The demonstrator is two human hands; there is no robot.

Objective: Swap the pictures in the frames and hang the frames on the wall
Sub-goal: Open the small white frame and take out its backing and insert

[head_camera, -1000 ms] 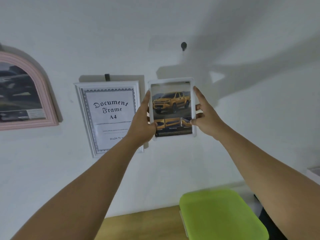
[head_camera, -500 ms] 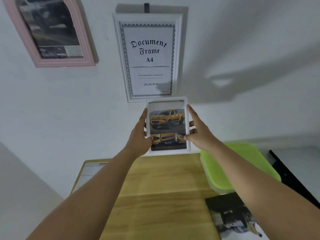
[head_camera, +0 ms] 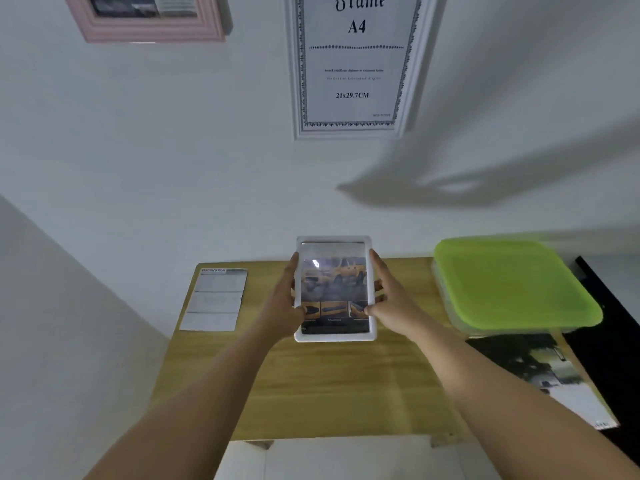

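A small white frame (head_camera: 335,336) holding a picture of a yellow truck is gripped on both sides, over the back half of the wooden table (head_camera: 332,386). My left hand (head_camera: 282,306) holds its left edge and my right hand (head_camera: 388,303) its right edge. On the wall above hangs a white A4 document frame (head_camera: 349,131), and to its left a pink arched frame (head_camera: 152,29) with a dark picture. A loose dark picture sheet (head_camera: 540,372) lies on the table's right side.
A lime-green lidded box (head_camera: 512,285) sits at the table's back right. A white specification sheet (head_camera: 214,299) lies at the back left. A black object (head_camera: 606,341) borders the table on the right. A white surface (head_camera: 346,459) lies below the table's front edge.
Both hands have brought the small white frame down from the wall, beside the document frame, to just over the table. The view has tilted downward with it.
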